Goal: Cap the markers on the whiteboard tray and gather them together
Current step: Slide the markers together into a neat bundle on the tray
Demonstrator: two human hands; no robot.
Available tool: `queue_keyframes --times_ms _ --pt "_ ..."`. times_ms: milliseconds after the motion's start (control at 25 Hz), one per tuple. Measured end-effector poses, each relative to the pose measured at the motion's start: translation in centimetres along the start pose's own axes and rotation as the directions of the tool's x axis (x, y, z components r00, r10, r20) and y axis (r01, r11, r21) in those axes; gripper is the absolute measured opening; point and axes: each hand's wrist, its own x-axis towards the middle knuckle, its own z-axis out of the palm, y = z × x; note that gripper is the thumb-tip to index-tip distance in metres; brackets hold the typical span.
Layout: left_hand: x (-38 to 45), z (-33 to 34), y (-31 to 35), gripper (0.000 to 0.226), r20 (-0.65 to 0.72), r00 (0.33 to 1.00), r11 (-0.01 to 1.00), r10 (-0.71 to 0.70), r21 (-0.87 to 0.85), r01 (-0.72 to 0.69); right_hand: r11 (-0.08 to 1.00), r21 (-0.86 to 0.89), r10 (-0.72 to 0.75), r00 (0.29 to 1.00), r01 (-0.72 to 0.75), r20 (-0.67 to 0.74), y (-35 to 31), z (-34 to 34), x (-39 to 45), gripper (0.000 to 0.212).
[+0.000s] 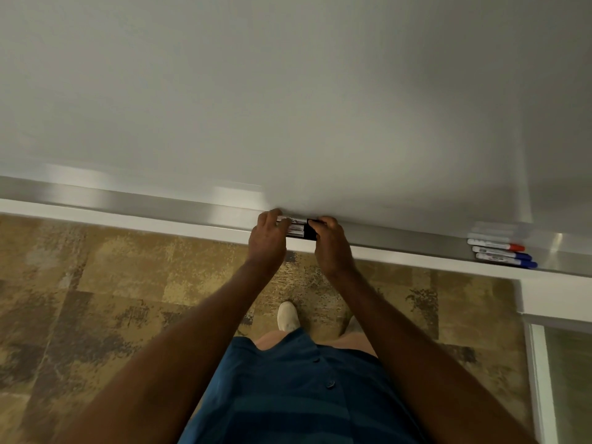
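A small bunch of black-capped markers (296, 227) lies lengthwise on the metal whiteboard tray (160, 206), held from both ends. My left hand (267, 240) grips the white barrels on the left. My right hand (328, 243) closes over the black caps on the right. How many markers are in the bunch is partly hidden by my fingers. Far to the right on the same tray lie one red-capped marker (496, 245) and two blue-capped markers (506, 257), side by side and capped.
The white board (288, 107) rises straight behind the tray. Below is patterned brown carpet (96, 299), with my shoe (288, 315) under the tray. A glass panel with a pale frame (544, 363) stands at the lower right.
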Motion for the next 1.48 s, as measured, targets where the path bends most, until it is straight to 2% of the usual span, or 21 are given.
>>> queue_keyframes --times_ms 120,240,440,560,760,920,1040,1280,1360,1480 --pt "0.3 0.3 0.0 0.041 0.034 0.999 0.998 0.030 0.046 -0.031 0.997 -0.013 -0.071 0.997 0.071 0.010 -0.6 0.1 0.4 0.042" --pt "0.4 0.1 -0.1 0.035 0.042 0.999 0.999 0.008 0.038 -0.009 0.998 0.013 -0.054 0.998 0.054 0.033 -0.9 0.3 0.5 0.044" --pt "0.1 -0.5 0.0 0.043 0.061 0.998 0.999 0.007 0.046 -0.010 0.988 0.131 -0.090 0.993 0.079 0.077 0.3 -1.1 0.1 0.035" --pt "0.1 -0.8 0.2 0.049 0.068 0.998 0.999 0.004 0.054 -0.008 0.988 0.136 -0.066 0.996 0.072 -0.053 3.5 -3.2 -1.8 0.029" --pt "0.3 -0.6 0.6 0.051 0.043 0.999 0.997 0.005 0.079 -0.008 0.991 -0.036 0.108 0.938 -0.126 -0.330 12.2 -9.5 -4.9 0.022" --pt "0.5 -0.2 0.6 0.054 0.016 1.000 0.997 -0.020 0.077 0.019 0.897 -0.203 0.267 0.848 -0.392 -0.458 18.2 -15.4 -5.9 0.033" --pt "0.6 0.0 1.1 0.055 0.010 0.999 0.996 -0.052 0.071 0.051 0.844 -0.206 0.371 0.816 -0.495 -0.443 21.2 -18.7 -6.2 0.042" --pt "0.7 0.4 2.5 0.053 0.007 0.987 0.986 -0.160 0.047 0.160 0.783 -0.417 0.372 0.885 -0.461 -0.281 25.8 -22.3 -7.7 0.078" --pt "0.8 0.4 3.0 0.053 0.002 0.983 0.982 -0.184 0.040 0.184 0.775 -0.480 0.333 0.911 -0.411 -0.243 27.1 -22.8 -8.0 0.075" --pt "0.9 0.6 4.0 0.057 -0.007 0.975 0.974 -0.221 0.047 0.221 0.768 -0.533 0.271 0.934 -0.356 -0.234 28.5 -23.4 -7.3 0.054"
